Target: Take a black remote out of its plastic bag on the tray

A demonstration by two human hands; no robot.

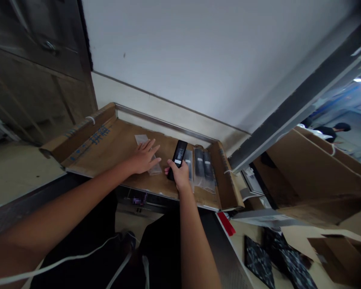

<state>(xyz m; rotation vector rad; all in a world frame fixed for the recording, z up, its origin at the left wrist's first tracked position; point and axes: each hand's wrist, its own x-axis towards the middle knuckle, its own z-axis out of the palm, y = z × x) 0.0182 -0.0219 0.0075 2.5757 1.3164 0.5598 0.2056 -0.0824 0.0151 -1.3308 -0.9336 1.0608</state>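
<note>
My right hand (182,174) grips a slim black remote-shaped device (180,151) with a small white label. Its thumb lies across the lower part, and the far end points up and away from me. Fingers spread, my left hand (142,157) rests over a clear plastic bag (155,168) on the cardboard; the hand covers the bag's middle. To the right of my right hand, bagged black devices (199,162) with white labels lie side by side. One of them (189,159) is partly hidden by my right hand.
The work surface is a cardboard-lined tray (108,150) with raised side flaps, set against a white wall (174,52). At the right stands a large open cardboard box (325,164). Dark patterned pieces (276,257) lie on the floor. A person (333,130) is in the background.
</note>
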